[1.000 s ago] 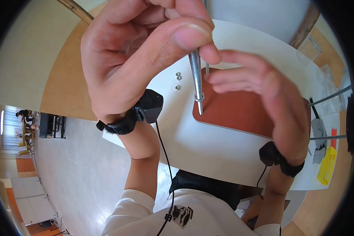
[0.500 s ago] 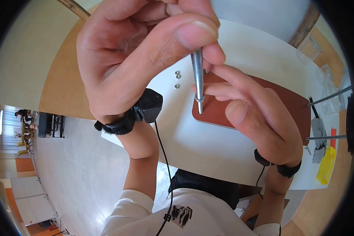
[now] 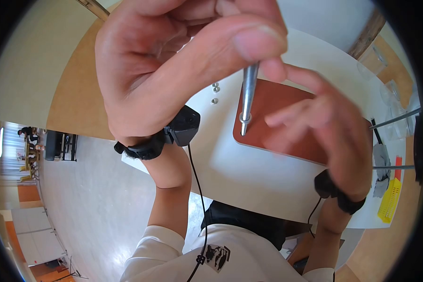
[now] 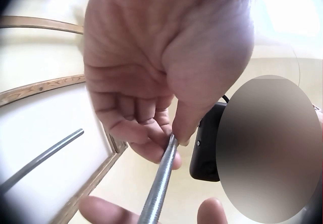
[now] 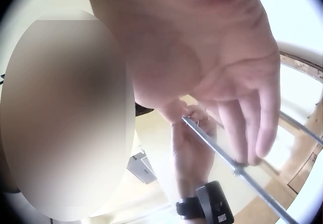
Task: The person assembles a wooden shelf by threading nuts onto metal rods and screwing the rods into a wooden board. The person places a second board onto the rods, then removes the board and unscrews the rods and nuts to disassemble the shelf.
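Near view: I had the left hand (image 3: 174,70) pinching the upright metal rod (image 3: 250,91) by its upper end, ring (image 3: 245,118) round its lower part, right hand (image 3: 336,124) open alongside, contact unclear, above the red-brown board (image 3: 265,96), with nuts (image 3: 215,89) farther off on the white table (image 3: 249,174).

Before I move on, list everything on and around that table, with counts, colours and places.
table: one, white, under the work
board: one, red-brown, on the table
rods: three in head view, silver, one at the board's near left corner, two at its right
ring or nut: one, silver, around the left rod
loose nuts: three, silver, left of the board
basket: one, yellow, far right
clear containers: at least two, colourless, right edge
wrist cameras: two, black, on the wrists
hands: two, left pinching a rod, right over the board
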`<state>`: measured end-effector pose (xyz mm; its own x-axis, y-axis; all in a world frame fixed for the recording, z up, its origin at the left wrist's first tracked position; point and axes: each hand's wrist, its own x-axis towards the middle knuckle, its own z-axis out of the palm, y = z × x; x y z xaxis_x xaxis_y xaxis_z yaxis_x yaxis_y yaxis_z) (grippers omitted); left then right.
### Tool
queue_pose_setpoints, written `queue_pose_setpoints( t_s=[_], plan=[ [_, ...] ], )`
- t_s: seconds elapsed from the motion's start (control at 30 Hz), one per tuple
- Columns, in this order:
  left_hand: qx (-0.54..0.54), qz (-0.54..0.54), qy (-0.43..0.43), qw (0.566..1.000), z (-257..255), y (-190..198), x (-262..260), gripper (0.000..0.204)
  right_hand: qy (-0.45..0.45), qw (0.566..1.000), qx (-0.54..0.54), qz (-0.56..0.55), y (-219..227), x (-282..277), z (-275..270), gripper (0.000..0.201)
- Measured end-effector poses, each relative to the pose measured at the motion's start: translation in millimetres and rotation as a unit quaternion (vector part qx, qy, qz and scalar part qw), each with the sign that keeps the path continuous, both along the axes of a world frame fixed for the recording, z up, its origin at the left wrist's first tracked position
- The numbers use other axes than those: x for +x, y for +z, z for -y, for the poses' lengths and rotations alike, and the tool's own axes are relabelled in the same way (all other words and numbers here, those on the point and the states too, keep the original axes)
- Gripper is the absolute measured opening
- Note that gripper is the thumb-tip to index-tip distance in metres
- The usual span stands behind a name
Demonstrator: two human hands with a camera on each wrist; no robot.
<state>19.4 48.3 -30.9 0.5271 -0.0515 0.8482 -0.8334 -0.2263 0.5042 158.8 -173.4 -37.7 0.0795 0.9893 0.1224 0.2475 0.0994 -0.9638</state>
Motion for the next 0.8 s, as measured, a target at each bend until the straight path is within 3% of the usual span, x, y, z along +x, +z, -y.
queue_pose_setpoints(
  t_s=[0.03,0.1,0.17,0.23,0.37,0.4,0.47,0.5,0.57,0.7,0.77,0.8],
  plan=[
    [0.014,-0.016,0.041,0.999,9,5,-3,0.021,0.001,1.000,0.000,-0.001,4,0,1,0.056],
    [0.029,-0.032,0.083,0.996,12,5,-7,0.021,-0.106,0.994,-0.029,0.019,12,-2,7,0.058],
    [-0.067,-0.061,0.097,0.991,7,-4,-10,0.022,-0.091,0.994,-0.067,-0.002,16,-9,5,0.063],
    [-0.050,-0.036,0.058,0.996,0,-9,-3,0.022,-0.127,0.991,0.026,0.012,1,-26,-5,0.067],
    [-0.012,0.028,-0.020,0.999,-6,-8,9,0.020,0.007,0.993,0.023,0.115,-1,-11,-3,0.064],
    [-0.013,0.028,-0.018,0.999,0,-7,6,0.020,0.008,0.993,0.022,0.115,7,-6,-1,0.064],
    [-0.068,-0.022,0.088,0.994,18,-5,-1,0.020,-0.033,0.992,-0.111,-0.042,21,4,3,0.059],
    [-0.068,-0.022,0.089,0.994,14,-6,-1,0.020,-0.033,0.992,-0.111,-0.042,20,1,4,0.059],
    [-0.045,0.004,0.063,0.997,2,-9,3,0.020,-0.120,0.990,-0.048,-0.055,18,-10,5,0.054],
    [-0.041,-0.039,0.047,0.997,-3,-9,-1,0.020,-0.112,0.991,0.066,0.031,-9,-21,-7,0.053],
    [-0.071,-0.003,0.000,0.997,1,-11,5,0.019,-0.039,0.988,0.091,0.116,-10,-17,-8,0.053],
    [-0.072,-0.003,0.001,0.997,5,-9,6,0.019,-0.058,0.996,0.002,0.069,1,-15,-3,0.055]
  ],
)
